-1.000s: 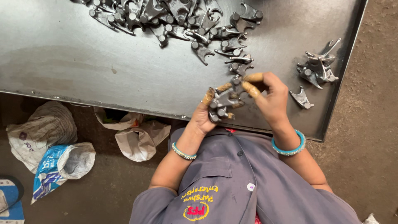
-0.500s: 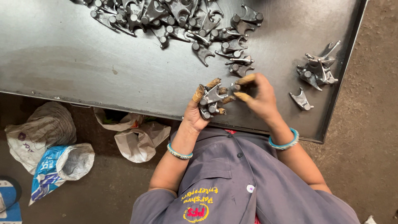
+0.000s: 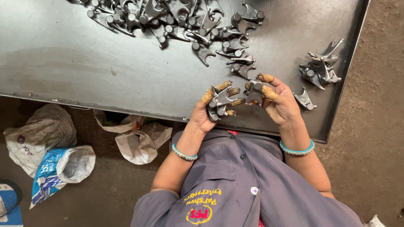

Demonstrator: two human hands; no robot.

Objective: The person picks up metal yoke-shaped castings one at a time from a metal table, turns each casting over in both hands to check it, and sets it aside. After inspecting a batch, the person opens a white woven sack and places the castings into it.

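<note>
- Head view: the left hand [image 3: 207, 110] is closed around a small bunch of grey metal parts [image 3: 219, 105], forked castings with round ends, held just above the near edge of the bench [image 3: 84, 71].
- The right hand [image 3: 280, 103] pinches a single metal part [image 3: 253, 91] between thumb and fingers, just beside the bunch in the other hand, almost touching it.
- The fingertips [image 3: 266, 77] of both hands wear worn orange-brown caps.
- Each wrist carries a turquoise bangle [image 3: 297, 150].
- A big pile of the same parts [image 3: 176, 19] lies along the far edge of the bench, trailing down toward the hands.
- A smaller heap [image 3: 320, 69] sits near the right edge of the bench, and one loose part [image 3: 304, 100] lies just beside the right hand.
- The person wears a grey shirt [image 3: 235, 185] with buttons.
- On the floor [image 3: 374, 126] under the near left edge of the bench lie several crumpled bags [image 3: 54, 151], white and blue.
</note>
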